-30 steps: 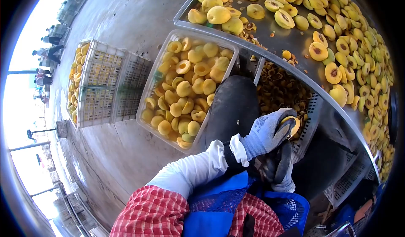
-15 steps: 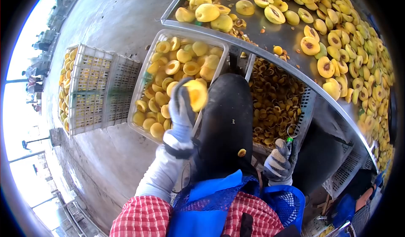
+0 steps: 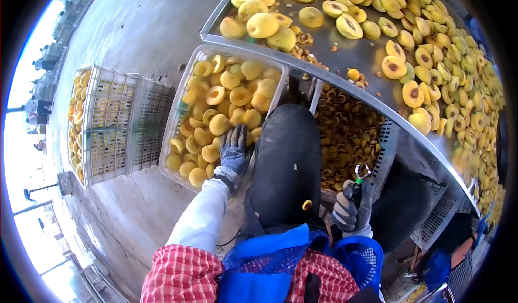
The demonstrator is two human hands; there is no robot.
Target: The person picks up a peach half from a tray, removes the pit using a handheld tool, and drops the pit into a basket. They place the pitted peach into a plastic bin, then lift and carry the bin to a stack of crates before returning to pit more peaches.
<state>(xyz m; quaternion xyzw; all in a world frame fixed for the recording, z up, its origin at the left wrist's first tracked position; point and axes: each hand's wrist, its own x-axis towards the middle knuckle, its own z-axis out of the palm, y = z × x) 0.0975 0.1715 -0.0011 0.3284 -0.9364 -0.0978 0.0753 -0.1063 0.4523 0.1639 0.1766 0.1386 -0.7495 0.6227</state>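
"Fruit halves (image 3: 219,124), yellow and smooth, fill the pale tub (image 3: 243,54) left of centre in the frame. What's the left hand (image 3: 233,147) doing there?"

"Reaching over the near side of it, back upward, fingers straight and slightly apart. Nothing shows gripped; whether the fingertips touch fruit, I can't tell."

"How would you handle that side well?"

"Flat, light fingers, I'd say. Flesh like that probably bruises under a push, so setting a half down from low beats dropping it, and a level layer should spare those underneath."

"And the right hand (image 3: 352,211)?"

"Right of centre, lower down, curled round the handle of a looped tool (image 3: 358,181), loop uppermost, beside the crate (image 3: 387,138) of brown pieces (image 3: 345,141)."

"Any care needed with it?"

"Keep the loop well clear of the tub; it could nick smooth flesh. Pointing it away from the body, as now, seems right."

"Anything else?"

"I'd brush off the small piece (image 3: 307,205) showing against the dark trouser leg (image 3: 286,157), bottom centre, lest it land among the halves. More halves, many brown-centred, crowd the metal table (image 3: 350,55) at upper right."
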